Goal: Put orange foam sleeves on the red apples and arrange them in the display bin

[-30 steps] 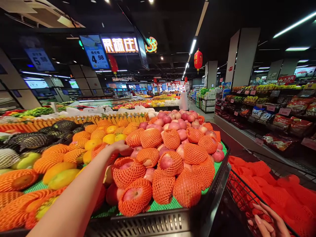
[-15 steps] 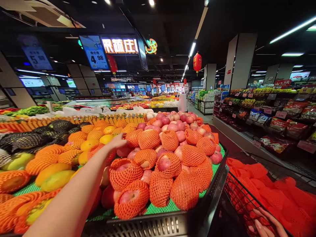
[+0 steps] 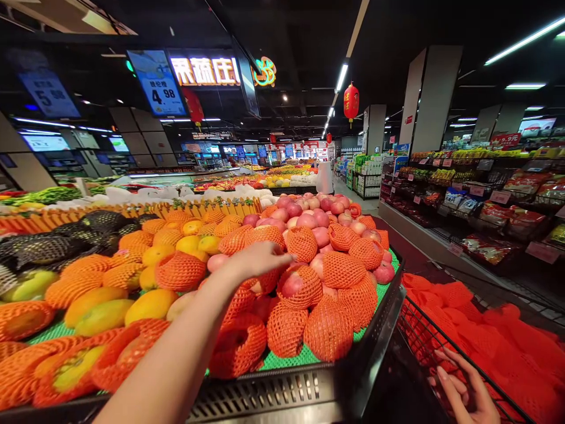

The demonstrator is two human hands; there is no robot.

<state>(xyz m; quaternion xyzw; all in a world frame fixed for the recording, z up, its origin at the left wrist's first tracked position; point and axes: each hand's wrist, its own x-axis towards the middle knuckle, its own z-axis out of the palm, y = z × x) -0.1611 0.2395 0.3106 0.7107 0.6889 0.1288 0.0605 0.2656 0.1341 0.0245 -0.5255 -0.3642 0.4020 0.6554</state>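
Observation:
My left hand (image 3: 260, 260) reaches palm-down over a heap of apples (image 3: 309, 221), right above apples in orange foam nets. Its thumb stretches to the right, beside a netted apple (image 3: 301, 286); the other fingers are mostly hidden behind the hand, so whether they grip anything is unclear. At the lower right, my right hand (image 3: 465, 386) is beside a black wire basket (image 3: 424, 327), its fingers loosely bent and apart, with nothing seen in them. Red foam nets (image 3: 489, 347) fill that basket.
Left of the apples lie yellow mangoes (image 3: 106, 312), some netted, and dark-netted fruit (image 3: 48, 247). A black crate edge (image 3: 282, 391) borders the display in front. Shelves of packaged goods (image 3: 498, 200) line the right side beyond an aisle.
My left hand has moved right, from the apples' left edge to above the netted apples nearer the middle. My right hand has shifted slightly left and up beside the basket.

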